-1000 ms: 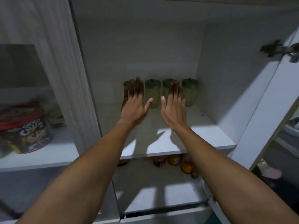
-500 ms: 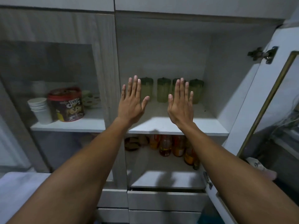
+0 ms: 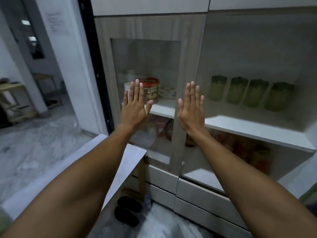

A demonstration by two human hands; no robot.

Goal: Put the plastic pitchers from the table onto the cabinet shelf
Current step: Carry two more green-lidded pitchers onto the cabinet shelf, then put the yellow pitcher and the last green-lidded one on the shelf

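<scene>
Four green plastic pitchers (image 3: 249, 92) in a row at the back of the cabinet shelf (image 3: 257, 130), upright, side by side, in the open right-hand compartment. Each with a darker green lid; whether neighbours touch, impossible to tell through the blur. Below that shelf, a lower level crowded with reddish and orange jars (image 3: 247, 152), blurred.

In front of the cabinet, both arms stretched forward, palms away from the camera. Left hand (image 3: 135, 105) flat and fully spread, fingers straight up, nothing in it, seen against the glass door (image 3: 147, 69) of the left compartment. Right hand (image 3: 191, 108) likewise flat, fingers together and extended, thumb out, empty, seen against the wooden upright (image 3: 187, 69) between the two compartments. Well apart from the pitchers, both of them.

Behind the glass, a red-lidded cereal tin (image 3: 151, 91), a stack of white cups (image 3: 127, 87) to its left, some pale dishes to its right.

Lower left, the corner of a white table (image 3: 123, 167) close to the cabinet base. Beneath it, dark slippers (image 3: 127, 211) on the marbled floor. Drawer fronts (image 3: 199, 200) along the bottom of the cabinet. Far left, a doorway into another room.
</scene>
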